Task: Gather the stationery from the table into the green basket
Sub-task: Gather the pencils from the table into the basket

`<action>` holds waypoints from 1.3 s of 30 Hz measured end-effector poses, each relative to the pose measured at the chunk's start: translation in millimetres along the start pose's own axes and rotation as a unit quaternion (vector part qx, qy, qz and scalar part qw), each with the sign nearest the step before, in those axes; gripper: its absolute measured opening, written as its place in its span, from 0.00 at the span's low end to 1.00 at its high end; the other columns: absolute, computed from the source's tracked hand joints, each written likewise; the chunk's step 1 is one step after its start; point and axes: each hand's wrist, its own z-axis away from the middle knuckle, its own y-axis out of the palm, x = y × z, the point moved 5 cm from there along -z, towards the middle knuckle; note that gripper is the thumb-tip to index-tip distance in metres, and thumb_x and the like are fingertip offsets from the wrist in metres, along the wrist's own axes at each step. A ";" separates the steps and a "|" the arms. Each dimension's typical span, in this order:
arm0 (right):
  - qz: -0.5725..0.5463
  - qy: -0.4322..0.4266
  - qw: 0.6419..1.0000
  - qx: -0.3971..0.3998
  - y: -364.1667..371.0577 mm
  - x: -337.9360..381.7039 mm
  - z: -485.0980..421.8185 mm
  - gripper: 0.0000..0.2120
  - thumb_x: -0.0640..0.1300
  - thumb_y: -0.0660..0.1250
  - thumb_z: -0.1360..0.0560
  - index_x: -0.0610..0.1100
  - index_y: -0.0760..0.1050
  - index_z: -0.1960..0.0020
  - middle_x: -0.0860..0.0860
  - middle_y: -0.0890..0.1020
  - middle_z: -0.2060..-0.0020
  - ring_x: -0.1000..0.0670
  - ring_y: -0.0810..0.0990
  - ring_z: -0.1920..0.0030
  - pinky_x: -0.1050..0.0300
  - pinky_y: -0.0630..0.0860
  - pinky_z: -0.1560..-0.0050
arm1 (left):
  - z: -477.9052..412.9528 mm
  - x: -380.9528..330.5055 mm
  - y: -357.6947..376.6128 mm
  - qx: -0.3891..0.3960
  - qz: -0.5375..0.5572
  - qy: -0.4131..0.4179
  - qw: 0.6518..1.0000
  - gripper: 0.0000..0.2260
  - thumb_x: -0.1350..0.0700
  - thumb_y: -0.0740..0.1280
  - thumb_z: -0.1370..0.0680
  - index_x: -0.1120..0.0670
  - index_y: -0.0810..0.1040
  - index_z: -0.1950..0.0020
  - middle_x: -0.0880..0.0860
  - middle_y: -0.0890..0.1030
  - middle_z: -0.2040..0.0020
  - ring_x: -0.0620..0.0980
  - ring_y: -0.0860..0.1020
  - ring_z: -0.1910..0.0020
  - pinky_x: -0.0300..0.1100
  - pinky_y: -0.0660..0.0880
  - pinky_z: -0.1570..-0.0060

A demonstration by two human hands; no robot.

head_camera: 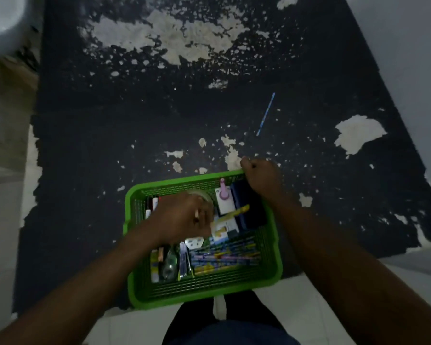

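Two hands work at a green basket (276, 247) on the table's near edge: right hand (260, 178) fists its far rim, steadying it; left hand (184, 217) inside, grip unclear. One blue pencil (266, 114) remains beyond.

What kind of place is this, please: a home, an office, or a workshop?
Probably a plain room in a home, though that is uncertain. The worn black table has peeling paint, the floor has white tiles, and the green basket holds stationery.
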 end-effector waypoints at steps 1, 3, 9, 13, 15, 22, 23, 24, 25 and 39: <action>0.011 -0.001 1.000 -0.002 -0.1 1.2 -0.9 0.25 0.55 0.59 0.19 0.45 0.66 0.73 0.45 0.74 0.70 0.45 0.75 0.65 0.57 0.64 0.61 | 12.7 0.6 17.7 0.028 -0.008 0.000 1.000 0.08 0.46 0.74 0.31 0.42 0.84 0.53 0.37 0.82 0.61 0.31 0.76 0.64 0.32 0.71 0.65; 0.025 0.003 1.000 -0.003 0.4 2.2 0.2 0.26 0.55 0.58 0.20 0.43 0.67 0.72 0.43 0.75 0.69 0.44 0.76 0.64 0.56 0.65 0.61 | 29.9 1.2 52.7 0.062 -0.022 -0.002 0.998 0.10 0.46 0.75 0.30 0.43 0.83 0.50 0.39 0.84 0.56 0.36 0.79 0.58 0.34 0.71 0.61; 0.035 0.006 0.999 0.000 0.6 1.9 1.8 0.27 0.56 0.57 0.19 0.34 0.78 0.61 0.40 0.80 0.63 0.44 0.77 0.61 0.56 0.68 0.59 | 21.5 -2.7 113.4 0.000 -0.155 0.030 0.987 0.08 0.46 0.71 0.29 0.46 0.83 0.52 0.48 0.85 0.58 0.52 0.84 0.58 0.42 0.74 0.63; 0.032 0.003 0.999 -0.001 0.4 3.1 1.8 0.27 0.55 0.58 0.19 0.34 0.77 0.63 0.40 0.80 0.65 0.45 0.75 0.64 0.56 0.66 0.62 | 9.3 -1.1 126.0 -0.015 -0.217 0.049 0.975 0.08 0.44 0.76 0.33 0.46 0.83 0.60 0.46 0.83 0.65 0.49 0.83 0.68 0.37 0.71 0.71; 0.032 0.001 0.999 -0.005 -1.4 4.4 1.9 0.27 0.55 0.58 0.19 0.36 0.76 0.65 0.42 0.78 0.68 0.45 0.75 0.66 0.57 0.64 0.63 | 10.3 -3.6 126.8 -0.025 -0.232 0.070 0.970 0.11 0.43 0.79 0.37 0.46 0.82 0.65 0.45 0.81 0.70 0.46 0.80 0.74 0.34 0.66 0.74; 0.014 -0.004 1.000 0.008 -4.7 7.5 2.5 0.24 0.53 0.57 0.19 0.36 0.75 0.64 0.43 0.77 0.68 0.46 0.74 0.66 0.56 0.65 0.63 | -6.1 -24.1 44.8 -0.247 -0.103 0.116 0.956 0.15 0.37 0.69 0.24 0.46 0.85 0.61 0.44 0.83 0.69 0.42 0.78 0.74 0.34 0.68 0.73; 0.021 -0.012 1.000 0.018 -4.1 7.6 2.6 0.23 0.52 0.56 0.18 0.37 0.75 0.63 0.43 0.76 0.68 0.45 0.74 0.65 0.56 0.65 0.62 | -18.4 -27.5 24.1 -0.281 -0.082 0.095 0.951 0.15 0.37 0.69 0.23 0.46 0.85 0.61 0.44 0.82 0.70 0.41 0.77 0.74 0.34 0.66 0.73; 0.031 -0.017 0.999 0.035 -2.6 6.9 3.5 0.22 0.52 0.55 0.18 0.38 0.76 0.61 0.43 0.77 0.66 0.45 0.75 0.64 0.56 0.67 0.61 | -32.7 -29.4 5.7 -0.306 -0.052 0.072 0.948 0.14 0.38 0.69 0.23 0.46 0.85 0.60 0.44 0.82 0.70 0.40 0.77 0.73 0.35 0.66 0.73; 0.030 -0.018 0.998 0.043 -1.7 4.2 0.8 0.22 0.53 0.55 0.18 0.39 0.77 0.59 0.42 0.79 0.64 0.45 0.76 0.62 0.55 0.69 0.59 | -53.6 -30.4 -11.5 -0.322 -0.019 0.050 0.945 0.13 0.39 0.69 0.23 0.45 0.85 0.59 0.44 0.83 0.69 0.39 0.77 0.71 0.35 0.68 0.72; 0.018 -0.051 0.995 -0.088 0.9 -10.7 -8.2 0.24 0.55 0.53 0.18 0.57 0.55 0.72 0.63 0.59 0.77 0.61 0.65 0.75 0.63 0.74 0.61 | -337.5 -16.9 -14.7 -0.144 -0.071 -0.130 0.978 0.18 0.42 0.72 0.25 0.54 0.81 0.43 0.55 0.82 0.48 0.57 0.81 0.49 0.50 0.79 0.51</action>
